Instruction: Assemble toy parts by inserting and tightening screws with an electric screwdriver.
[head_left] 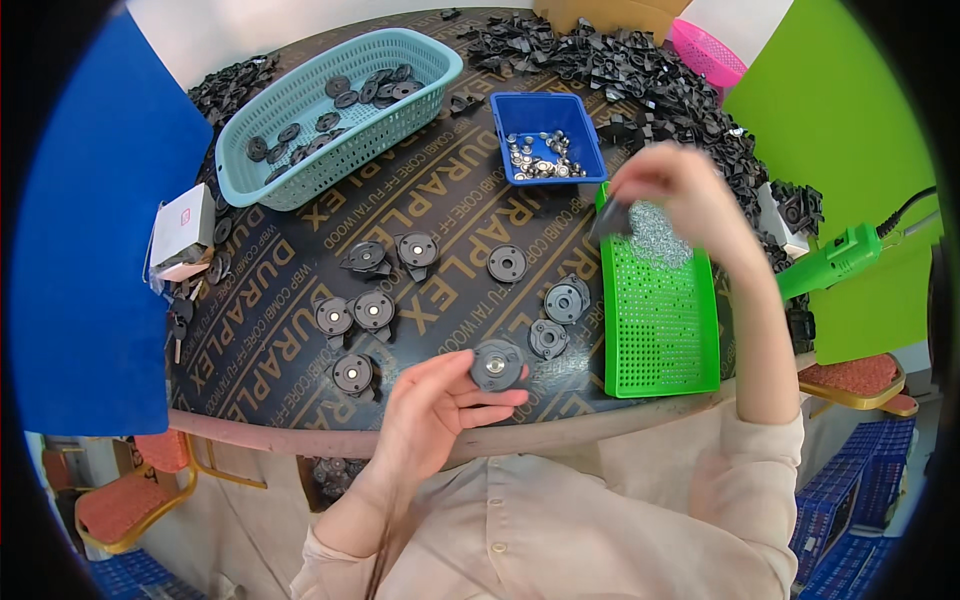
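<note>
Near the table's front edge, my left hand (428, 405) is closed on a round black plastic disc (485, 370) with a metal piece at its centre. My right hand (680, 195), blurred by motion, is over the far end of a green perforated tray (712, 350). A dark, wedge-like plastic piece (613, 222) shows at its fingertips; its exact kind is unclear. Small silver screws (658, 240) are heaped in the tray beneath that hand. Left of my left hand lie several black disc assemblies (373, 308) with bright centres. Ring-shaped discs (507, 263) with open centres lie between them and the tray.
A teal basket (340, 150) of black discs stands far left. Beyond the tray is a blue bin (540, 105) with metal pieces. Black plastic parts (560, 55) are piled along the far and right edges. A green power screwdriver (835, 262) is at the right, a white box (180, 232) left.
</note>
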